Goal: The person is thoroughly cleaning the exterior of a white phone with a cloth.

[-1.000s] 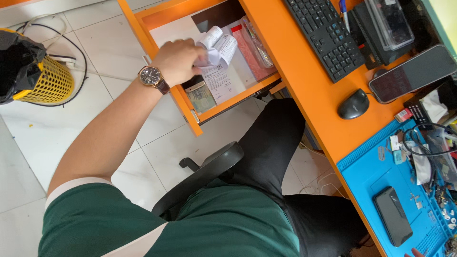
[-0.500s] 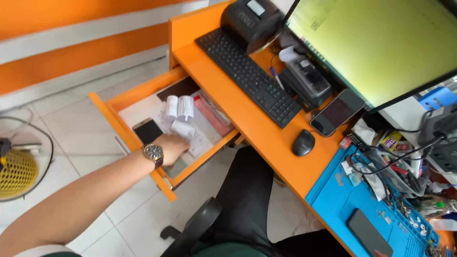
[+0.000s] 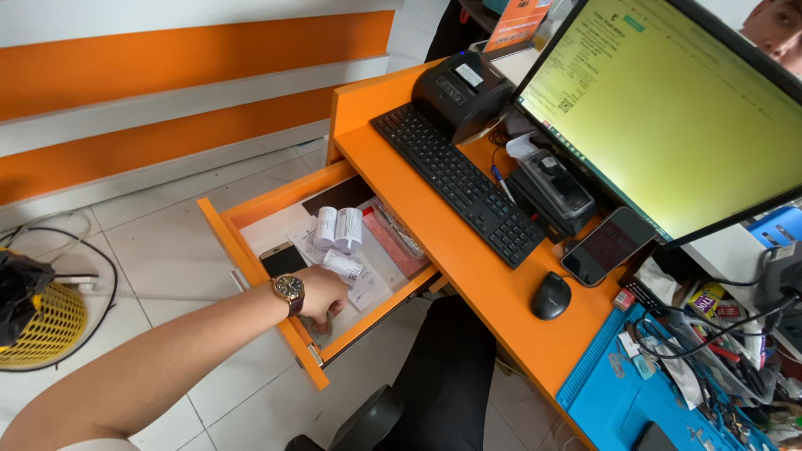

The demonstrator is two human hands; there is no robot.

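Observation:
My left hand, with a gold wristwatch on the wrist, reaches down into the near front corner of an open orange drawer. The fingers are curled down onto flat papers there, and I cannot see whether they grip anything. Just beyond the hand lie white paper rolls, a dark phone and a pink packet, all inside the drawer. My right hand is out of view.
On the orange desk stand a black keyboard, a receipt printer, a card terminal, a monitor, a mouse and a smartphone. A blue mat with small tools lies lower right. A yellow basket stands on the floor.
My left hand has drawn back from the paper rolls to the drawer's near front corner. My view has swung up over the desk and monitor.

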